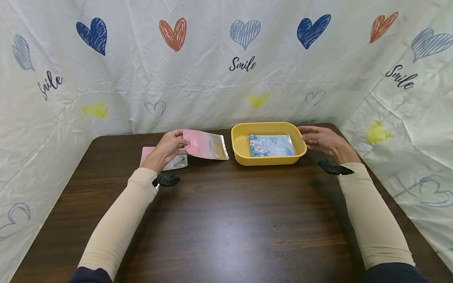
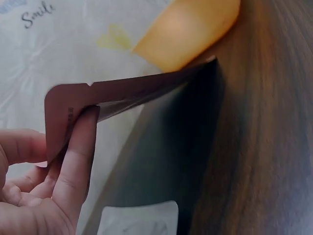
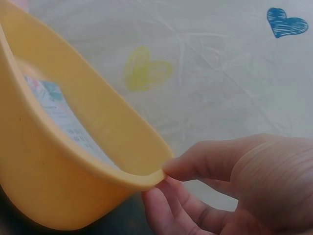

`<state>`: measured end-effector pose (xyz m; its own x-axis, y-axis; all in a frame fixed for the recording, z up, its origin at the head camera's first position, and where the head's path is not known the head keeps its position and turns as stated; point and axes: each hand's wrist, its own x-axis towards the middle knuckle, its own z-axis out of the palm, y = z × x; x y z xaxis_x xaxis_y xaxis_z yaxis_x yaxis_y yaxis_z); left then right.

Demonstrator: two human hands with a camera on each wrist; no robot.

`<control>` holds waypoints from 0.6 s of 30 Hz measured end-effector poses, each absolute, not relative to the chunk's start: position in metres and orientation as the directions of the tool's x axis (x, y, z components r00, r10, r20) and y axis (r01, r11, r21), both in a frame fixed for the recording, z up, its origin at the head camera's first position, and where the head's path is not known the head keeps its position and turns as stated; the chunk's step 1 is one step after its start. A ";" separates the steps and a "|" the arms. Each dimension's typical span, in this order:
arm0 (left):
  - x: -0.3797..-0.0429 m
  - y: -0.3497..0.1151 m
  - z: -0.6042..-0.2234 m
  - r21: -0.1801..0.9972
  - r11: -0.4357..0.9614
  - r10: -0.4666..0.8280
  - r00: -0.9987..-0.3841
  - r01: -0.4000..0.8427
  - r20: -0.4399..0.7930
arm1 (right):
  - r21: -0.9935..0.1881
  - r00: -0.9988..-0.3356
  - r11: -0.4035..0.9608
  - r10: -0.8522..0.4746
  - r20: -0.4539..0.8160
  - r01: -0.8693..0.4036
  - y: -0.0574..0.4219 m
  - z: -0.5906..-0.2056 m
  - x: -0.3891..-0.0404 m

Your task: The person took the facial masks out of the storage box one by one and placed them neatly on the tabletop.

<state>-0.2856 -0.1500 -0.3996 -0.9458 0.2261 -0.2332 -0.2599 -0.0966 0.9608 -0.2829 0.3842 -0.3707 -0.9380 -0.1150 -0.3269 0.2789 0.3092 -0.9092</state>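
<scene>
We see a pink packet (image 1: 208, 144) pinched in the left hand (image 1: 165, 149), tilted over the surface (image 1: 226, 208) beside a yellow basket (image 1: 269, 160).
We judge it light, thin and flexible, perhaps slick like foil, so a gentle thumb-and-finger pinch on the rounded pink end, where it is held now, should suit; squeezing the middle could crease it. Its face fades from pink to silvery grey and gold, with a pale arc and small print; the left wrist view is dim, so we cannot tell whether its far edge touches down. The right hand (image 1: 327, 142), nearly closed, pinches the basket's rim, which looks stiff and smooth.
</scene>
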 end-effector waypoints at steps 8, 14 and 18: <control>-0.288 -0.147 -0.406 0.960 0.040 0.192 -0.941 -0.276 -0.278 | -0.912 -0.936 0.291 -0.115 -0.332 0.288 0.384 -0.369 -0.282; -0.290 -0.143 -0.408 0.952 0.118 0.167 -0.940 -0.281 -0.298 | -0.918 -0.930 0.255 -0.128 -0.344 0.304 0.385 -0.368 -0.282; -0.290 -0.141 -0.409 0.949 0.142 0.180 -0.936 -0.280 -0.303 | -0.916 -0.927 0.253 -0.132 -0.350 0.310 0.385 -0.368 -0.282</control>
<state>-0.2903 -0.1409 -0.4090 -0.9356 0.1804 -0.3034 -0.2805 0.1416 0.9494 -0.2824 0.3848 -0.3678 -0.9274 -0.1320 -0.3501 0.3099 0.2535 -0.9164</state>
